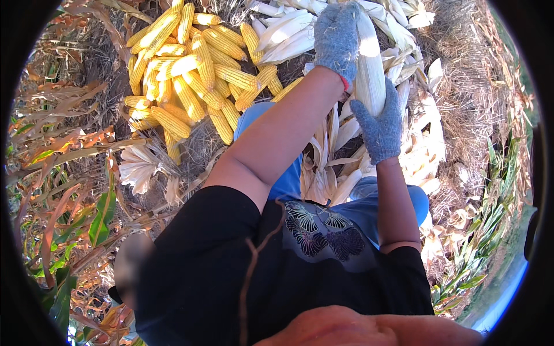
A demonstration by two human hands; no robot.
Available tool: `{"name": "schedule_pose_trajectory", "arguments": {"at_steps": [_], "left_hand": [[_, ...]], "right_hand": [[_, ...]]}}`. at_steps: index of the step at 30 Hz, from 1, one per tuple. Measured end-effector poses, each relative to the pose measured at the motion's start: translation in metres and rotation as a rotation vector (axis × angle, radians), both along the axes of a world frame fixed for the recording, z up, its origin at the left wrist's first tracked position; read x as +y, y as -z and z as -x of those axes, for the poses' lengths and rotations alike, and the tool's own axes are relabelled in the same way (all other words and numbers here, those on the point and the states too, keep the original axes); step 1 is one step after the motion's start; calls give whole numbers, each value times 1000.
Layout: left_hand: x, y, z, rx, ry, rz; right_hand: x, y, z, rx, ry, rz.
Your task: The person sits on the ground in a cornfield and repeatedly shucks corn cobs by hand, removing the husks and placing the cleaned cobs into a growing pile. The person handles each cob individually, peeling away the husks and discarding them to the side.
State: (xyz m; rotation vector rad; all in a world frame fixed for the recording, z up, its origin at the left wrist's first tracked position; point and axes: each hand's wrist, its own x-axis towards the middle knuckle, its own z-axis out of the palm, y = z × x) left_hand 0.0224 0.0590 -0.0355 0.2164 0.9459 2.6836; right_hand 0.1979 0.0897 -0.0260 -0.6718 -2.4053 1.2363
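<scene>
An ear of corn [369, 72] in its pale husk stood lengthwise between the person's two hands, above the far right part of the ground. Judging by its look, it would have been fairly light and firm at the core, with a papery, slightly slick husk that could slide or tear. The thicker near end seemed the surest place to take hold, with the loose leaves better pinched near the far end.

The right hand [378, 130], in a grey knitted glove, had its grip cupped around the near end, thumb on the left side of the husk and fingers on the right. The left hand [336, 40], gloved alike, lay against the left side of the far end; its fingers were mostly hidden, so I could not tell how far that grip was closed.

To the far left, bare yellow cobs [196, 95] lay heaped on straw-strewn ground [456, 75]. Pale husks [288, 34] were scattered to the far right and around the person's knees. Dry brown leaves [57, 150] edged the left, with green blades [485, 230] at the right.
</scene>
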Motion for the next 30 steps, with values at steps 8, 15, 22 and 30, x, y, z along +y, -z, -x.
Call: {"name": "schedule_pose_trajectory", "arguments": {"at_steps": [8, 15, 22, 30], "left_hand": [[17, -22, -16, -59, 108, -137], [14, -47, -22, -129, 34, 42], [18, -32, -11, -222, -141, 166], [78, 31, 20, 389, -167, 988]], "right_hand": [[0, 6, -9, 44, 49, -50], [-2, 0, -8, 50, 97, -72], [-12, 7, -3, 129, 44, 391], [-17, 36, 5, 172, 147, 975]]}}
